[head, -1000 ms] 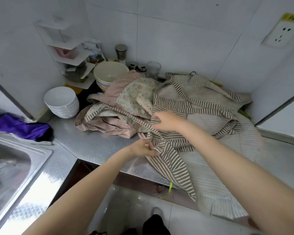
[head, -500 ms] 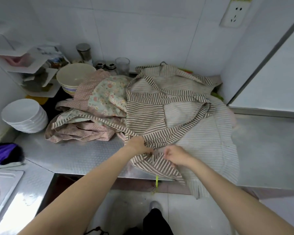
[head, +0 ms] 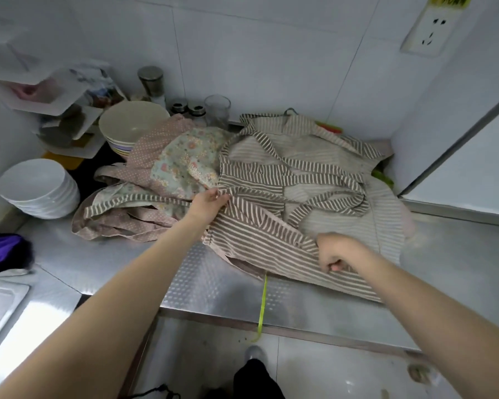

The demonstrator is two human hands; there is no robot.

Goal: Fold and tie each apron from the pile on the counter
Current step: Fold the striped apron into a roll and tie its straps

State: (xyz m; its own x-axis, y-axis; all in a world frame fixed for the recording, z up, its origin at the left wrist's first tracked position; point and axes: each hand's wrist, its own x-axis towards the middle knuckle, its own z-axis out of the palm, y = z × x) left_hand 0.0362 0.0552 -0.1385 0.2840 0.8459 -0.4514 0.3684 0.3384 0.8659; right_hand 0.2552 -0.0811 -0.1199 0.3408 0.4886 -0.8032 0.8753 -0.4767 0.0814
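Striped apron (head: 274,237) lies beside stacked empty bowls (head: 133,128).

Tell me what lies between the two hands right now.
In the head view, a folded panel of the striped apron spans from the left hand to the right hand; both grip its cloth.

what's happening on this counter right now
A person is working on a brown striped apron spread on the steel counter. The left hand pinches the fabric where a striped strap meets it, and the right hand grips the near edge. A floral and dotted apron lies crumpled beside it, not yet folded.
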